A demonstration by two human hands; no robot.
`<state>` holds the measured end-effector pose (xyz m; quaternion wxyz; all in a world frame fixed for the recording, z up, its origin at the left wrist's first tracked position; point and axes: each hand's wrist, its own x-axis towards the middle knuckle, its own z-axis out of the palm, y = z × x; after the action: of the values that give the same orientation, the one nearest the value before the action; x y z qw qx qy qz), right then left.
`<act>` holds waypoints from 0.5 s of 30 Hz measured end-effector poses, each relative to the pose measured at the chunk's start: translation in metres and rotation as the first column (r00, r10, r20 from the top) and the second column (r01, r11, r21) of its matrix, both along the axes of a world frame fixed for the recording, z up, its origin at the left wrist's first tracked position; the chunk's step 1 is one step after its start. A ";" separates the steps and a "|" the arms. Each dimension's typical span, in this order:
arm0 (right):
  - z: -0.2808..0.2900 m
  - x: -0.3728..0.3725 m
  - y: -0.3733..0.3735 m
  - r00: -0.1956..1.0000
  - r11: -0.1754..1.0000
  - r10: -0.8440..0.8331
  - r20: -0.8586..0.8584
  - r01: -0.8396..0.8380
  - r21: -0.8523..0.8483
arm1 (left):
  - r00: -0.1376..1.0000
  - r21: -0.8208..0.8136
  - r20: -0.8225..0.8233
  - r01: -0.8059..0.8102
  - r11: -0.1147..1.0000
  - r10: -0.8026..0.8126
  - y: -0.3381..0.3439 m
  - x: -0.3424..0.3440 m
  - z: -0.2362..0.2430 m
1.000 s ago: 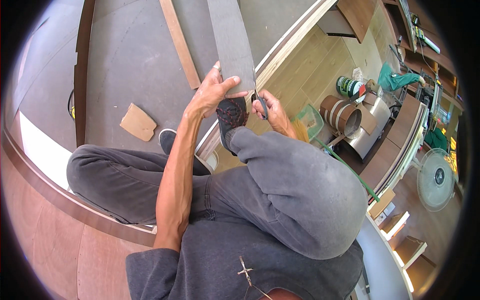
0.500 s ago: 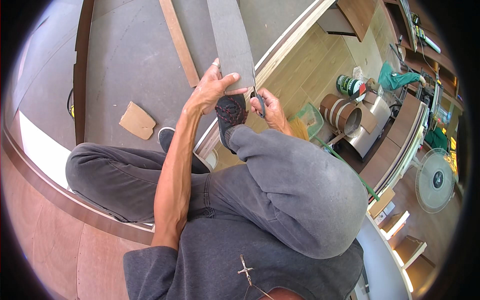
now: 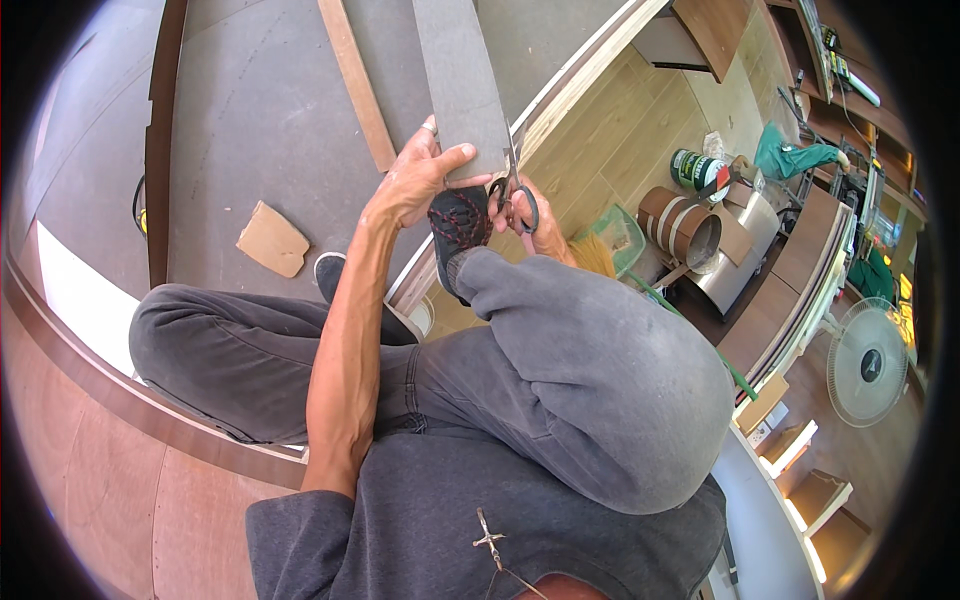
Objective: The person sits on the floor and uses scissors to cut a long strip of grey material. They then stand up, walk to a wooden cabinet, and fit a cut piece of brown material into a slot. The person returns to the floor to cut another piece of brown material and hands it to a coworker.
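A long grey strip (image 3: pixel 462 80) of thin sheet material runs from the top edge down to my hands. My left hand (image 3: pixel 412 180) grips its near end, thumb on top and fingers underneath. In my right hand (image 3: pixel 535 215) is a pair of scissors (image 3: pixel 529 205) with dark handles. Their blades lie along the right edge of the strip, near its end. The handle loops look spread apart. Just below the strip's end is my dark shoe (image 3: pixel 459 217) with red lacing.
A narrow brown wooden strip (image 3: pixel 358 85) and a tan offcut (image 3: pixel 272 240) lie on the grey sheet surface to the left. Rightward are a brown cylinder (image 3: pixel 680 228), a paint bucket (image 3: pixel 697 172), a green dustpan (image 3: pixel 622 240) and a fan (image 3: pixel 868 360).
The scissors' handles have spread from nearly together to apart, and my right hand has turned slightly. My left hand keeps its hold on the strip with hardly any shift.
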<state>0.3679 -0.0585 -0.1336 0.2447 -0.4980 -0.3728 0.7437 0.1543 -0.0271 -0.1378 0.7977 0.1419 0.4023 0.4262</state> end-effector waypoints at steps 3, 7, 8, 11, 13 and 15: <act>-0.005 0.001 0.000 0.998 0.998 -0.063 0.026 0.064 -0.015 | 1.000 0.004 -0.008 -0.009 1.000 0.009 -0.002 0.001 -0.008; -0.024 0.005 0.006 0.954 0.987 -0.159 0.253 0.152 0.048 | 1.000 0.023 0.005 -0.021 1.000 0.021 -0.001 -0.002 -0.002; -0.037 0.009 0.007 0.925 0.983 -0.183 0.334 0.162 0.091 | 1.000 0.037 0.016 -0.020 0.999 0.020 0.000 -0.004 0.001; -0.074 0.025 0.014 0.747 0.979 -0.130 0.652 -0.007 0.204 | 1.000 0.034 0.005 -0.003 0.999 0.003 0.000 -0.009 0.002; -0.060 0.010 0.023 0.652 0.960 -0.161 0.741 -0.071 0.271 | 1.000 0.044 0.024 -0.010 0.999 0.009 -0.001 -0.015 0.002; -0.060 0.001 0.027 0.566 0.910 -0.234 0.790 -0.158 0.383 | 0.999 0.037 0.036 -0.030 0.999 0.028 -0.005 -0.019 0.003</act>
<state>0.3688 -0.0316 -0.1941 0.1583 -0.7306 -0.5801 0.3236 0.1355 -0.0318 -0.1352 0.7957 0.1435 0.3819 0.4477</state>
